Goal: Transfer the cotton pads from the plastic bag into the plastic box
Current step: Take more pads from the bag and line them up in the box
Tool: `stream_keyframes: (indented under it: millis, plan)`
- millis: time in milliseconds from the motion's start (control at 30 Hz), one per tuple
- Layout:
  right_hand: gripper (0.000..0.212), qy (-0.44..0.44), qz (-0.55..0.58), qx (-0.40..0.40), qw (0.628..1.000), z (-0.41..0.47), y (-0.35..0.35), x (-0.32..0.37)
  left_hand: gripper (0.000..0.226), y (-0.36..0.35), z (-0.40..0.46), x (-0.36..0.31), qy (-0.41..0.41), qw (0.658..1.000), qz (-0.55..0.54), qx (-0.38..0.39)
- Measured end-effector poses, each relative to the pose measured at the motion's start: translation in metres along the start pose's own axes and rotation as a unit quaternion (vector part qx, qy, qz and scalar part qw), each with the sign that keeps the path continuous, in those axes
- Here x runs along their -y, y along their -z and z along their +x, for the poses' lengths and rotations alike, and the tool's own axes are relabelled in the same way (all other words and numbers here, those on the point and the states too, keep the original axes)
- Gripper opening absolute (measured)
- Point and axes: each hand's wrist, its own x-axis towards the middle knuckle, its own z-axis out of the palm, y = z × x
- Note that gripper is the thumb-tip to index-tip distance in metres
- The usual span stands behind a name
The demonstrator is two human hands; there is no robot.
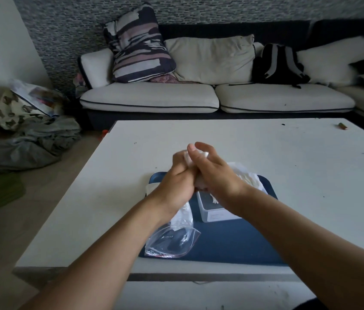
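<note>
— Cotton pads (pixel 191 158): where are they?

— A white wad of them shows between the two hands, raised above the far edge of the blue tray (pixel 232 240). The blur hides how many there are.

— How do the hands sit?

— Both forearms reach forward and meet in the middle. The left hand (pixel 176 177) has its fingers curled against the wad; the right hand (pixel 215 173) wraps it from the other side, thumb up and fingers bent over the top. Both grip the pads.

— And the plastic bag (pixel 172 239)?

— It lies on the tray's near left part, under the left wrist, clear and crumpled, its mouth toward the viewer.

— The plastic box (pixel 212 211)?

— On the tray, just beneath the right wrist, beside the bag. More white material (pixel 247 176) lies behind it. The tray rests on a white table (pixel 266 148).
</note>
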Motion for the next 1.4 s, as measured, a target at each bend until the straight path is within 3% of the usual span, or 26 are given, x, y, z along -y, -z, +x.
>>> stream_keyframes:
  millis: [33, 133, 300, 367, 433, 500, 600, 700, 900, 1067, 1267, 1400]
  plan:
    - [0.047, 0.011, -0.004, 0.014, 1.000, 0.000, 0.005, 0.003, 0.017, 0.003, 0.002, -0.002, 0.003, 1.000, -0.009, -0.020]
    - [0.029, 0.028, -0.025, 0.037, 0.999, 0.000, 0.027, 0.008, 0.040, 0.019, 0.009, 0.001, 0.005, 0.996, 0.059, -0.070]
    - [0.038, -0.036, -0.097, 0.076, 0.992, 0.004, 0.053, 0.007, 0.051, 0.026, 0.013, 0.010, -0.023, 0.988, 0.142, -0.049]
    - [0.038, -0.053, -0.083, 0.040, 0.994, 0.011, 0.057, 0.003, 0.056, 0.024, 0.014, 0.015, -0.032, 0.983, 0.175, -0.048]
    - [0.038, -0.079, -0.025, -0.062, 0.995, 0.022, 0.064, 0.000, 0.060, 0.024, 0.015, 0.018, -0.056, 0.957, 0.277, -0.064]
    - [0.037, -0.106, -0.027, -0.145, 0.983, 0.032, 0.069, -0.002, 0.052, 0.024, 0.013, 0.021, -0.098, 0.907, 0.406, -0.050]
    - [0.029, -0.140, -0.183, -0.161, 0.960, 0.042, 0.064, -0.011, 0.029, 0.015, 0.009, 0.026, -0.114, 0.857, 0.502, 0.020]
    - [0.026, -0.155, -0.296, -0.141, 0.932, 0.052, 0.054, -0.028, 0.030, 0.006, 0.007, 0.034, -0.081, 0.820, 0.561, 0.082]
    - [0.021, -0.132, -0.450, -0.137, 0.872, 0.057, 0.045, -0.063, 0.045, -0.002, 0.006, 0.045, -0.037, 0.778, 0.597, 0.192]
    - [0.017, -0.051, -0.565, -0.206, 0.797, 0.057, 0.045, -0.077, 0.048, -0.004, 0.007, 0.052, -0.014, 0.776, 0.596, 0.207]
    - [0.026, -0.023, -0.597, -0.216, 0.772, 0.056, 0.048, -0.086, 0.038, -0.006, 0.004, 0.054, -0.020, 0.780, 0.586, 0.218]
    - [0.054, -0.053, -0.584, -0.211, 0.782, 0.056, 0.046, -0.085, 0.042, -0.007, 0.003, 0.053, -0.019, 0.787, 0.575, 0.222]
